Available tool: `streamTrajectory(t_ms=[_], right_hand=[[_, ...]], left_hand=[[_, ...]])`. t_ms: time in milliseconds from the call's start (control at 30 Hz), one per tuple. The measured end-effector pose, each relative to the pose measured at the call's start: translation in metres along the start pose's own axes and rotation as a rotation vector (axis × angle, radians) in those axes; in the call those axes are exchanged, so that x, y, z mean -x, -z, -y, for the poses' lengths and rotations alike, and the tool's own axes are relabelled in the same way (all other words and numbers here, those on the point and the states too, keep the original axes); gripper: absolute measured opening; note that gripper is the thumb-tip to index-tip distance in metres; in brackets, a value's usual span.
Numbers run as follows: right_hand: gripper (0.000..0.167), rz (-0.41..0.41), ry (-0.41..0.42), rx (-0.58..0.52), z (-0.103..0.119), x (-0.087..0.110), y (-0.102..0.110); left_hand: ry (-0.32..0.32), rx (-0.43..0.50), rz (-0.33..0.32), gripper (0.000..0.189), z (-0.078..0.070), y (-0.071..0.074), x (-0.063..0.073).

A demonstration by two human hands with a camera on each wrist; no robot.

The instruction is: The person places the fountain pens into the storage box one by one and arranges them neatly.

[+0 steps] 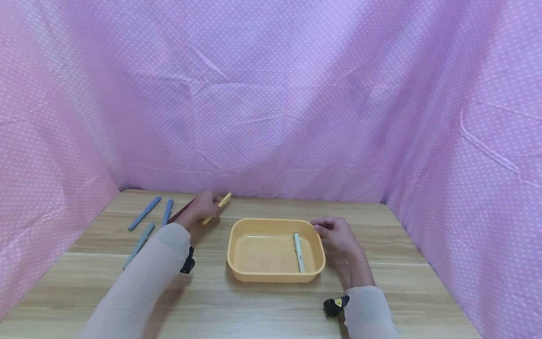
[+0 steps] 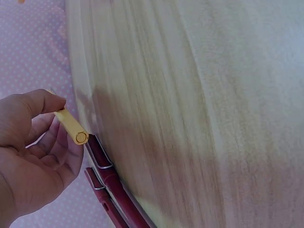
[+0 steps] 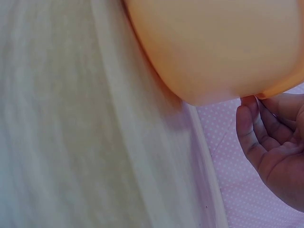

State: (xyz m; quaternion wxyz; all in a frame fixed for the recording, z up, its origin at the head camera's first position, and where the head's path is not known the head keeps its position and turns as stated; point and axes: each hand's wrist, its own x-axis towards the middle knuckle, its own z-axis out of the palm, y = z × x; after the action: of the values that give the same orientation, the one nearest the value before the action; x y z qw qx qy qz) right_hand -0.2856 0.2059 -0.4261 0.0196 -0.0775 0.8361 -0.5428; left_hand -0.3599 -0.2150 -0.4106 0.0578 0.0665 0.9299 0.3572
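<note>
My left hand (image 1: 205, 205) pinches a yellow pen (image 1: 224, 200) between thumb and fingers near the table's far edge. In the left wrist view the round end of the yellow pen (image 2: 72, 127) points toward the camera. Close under that hand lie two dark red pens (image 2: 118, 190) with metal clips, side by side. At the right, my right hand (image 1: 338, 234) pinches the far right corner of a yellow plastic tray (image 1: 275, 278), thumb and fingertips at its rim. A pale mint pen (image 1: 298, 254) lies inside the tray, toward its right end.
Left of the left forearm lie two blue pens (image 1: 145, 213) and a teal pen (image 1: 139, 246). The wooden table (image 1: 237, 310) meets a pink dotted cloth (image 1: 271, 117) at the back and sides.
</note>
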Motion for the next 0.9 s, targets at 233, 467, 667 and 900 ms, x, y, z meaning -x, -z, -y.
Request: streamTrajectory(t_ms=[233,467,667,900], right_hand=[[0.024,-0.018,-0.005,0.0,0.001,0.0,0.0],[0.023,-0.012,-0.019,0.005,0.0,0.0,0.0],[0.023,-0.003,-0.016,0.0,-0.001,0.0,0.0],[0.024,0.003,0.004,-0.013,0.001,0.002,0.0]], left_hand=[[0.018,0.135,0.012,0.041,-0.005,0.001,-0.003],[-0.013,0.127,0.004,0.043,-0.015,0.002,-0.003],[-0.052,0.131,-0.004,0.04,-0.02,0.003,-0.003],[-0.065,0.136,0.015,0.041,-0.032,0.004,0.004]])
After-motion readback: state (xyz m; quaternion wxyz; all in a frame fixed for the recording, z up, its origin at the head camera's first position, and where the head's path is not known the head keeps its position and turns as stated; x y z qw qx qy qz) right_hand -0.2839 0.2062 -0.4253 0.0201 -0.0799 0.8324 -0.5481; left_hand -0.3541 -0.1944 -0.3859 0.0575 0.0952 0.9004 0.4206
